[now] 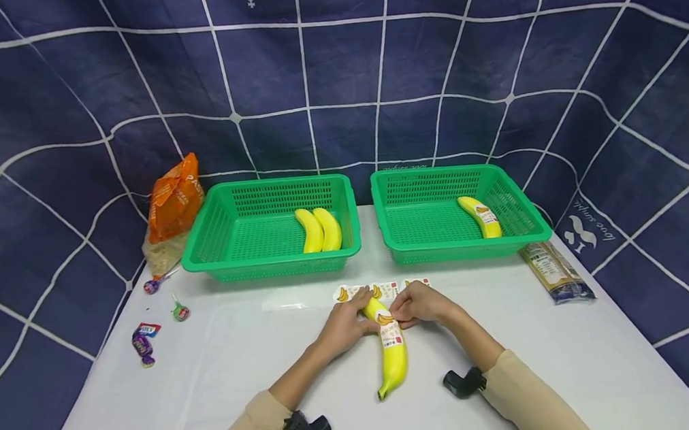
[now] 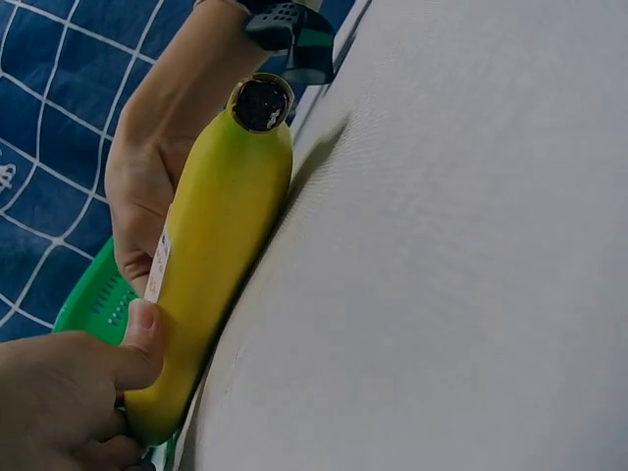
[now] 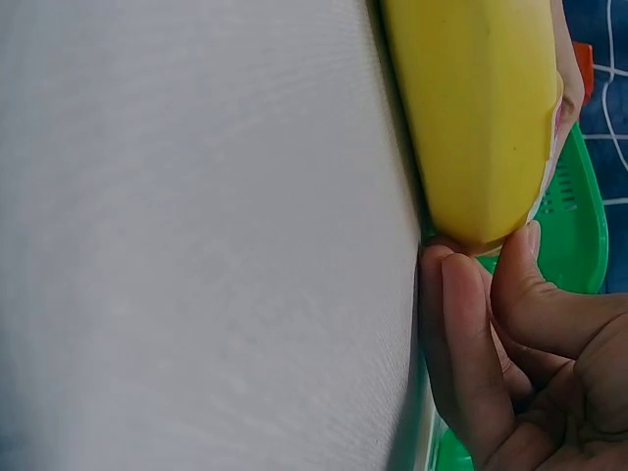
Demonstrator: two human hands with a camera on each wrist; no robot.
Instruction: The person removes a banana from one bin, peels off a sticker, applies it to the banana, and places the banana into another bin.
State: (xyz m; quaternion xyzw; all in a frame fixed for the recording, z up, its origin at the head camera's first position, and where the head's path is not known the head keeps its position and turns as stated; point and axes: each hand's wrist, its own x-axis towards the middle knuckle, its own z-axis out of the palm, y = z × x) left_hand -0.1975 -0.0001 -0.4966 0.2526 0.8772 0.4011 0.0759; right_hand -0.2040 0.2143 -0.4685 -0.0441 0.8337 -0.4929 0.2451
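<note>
A yellow banana [image 1: 395,364] lies on the white table, its dark-tipped stem end towards me. A white sticker [image 1: 390,334] printed with bananas runs along its upper face. My left hand [image 1: 343,326] holds the far end, with the thumb [image 2: 144,329] against its side and the fingers around the tip. On the other side, my right hand [image 1: 421,302] grips the banana by the sticker's far edge. In the right wrist view its thumb [image 3: 522,245] is at the sticker's edge and its curled fingers are low against the peel.
Beyond the hands lie sticker strips [image 1: 360,291]. The left green basket [image 1: 275,269] has two plain bananas [image 1: 319,231]; the right one [image 1: 452,252] has a stickered banana [image 1: 481,217]. Sweets [image 1: 143,345], an orange bag [image 1: 174,199] and a flat packet [image 1: 555,273] lie at the sides.
</note>
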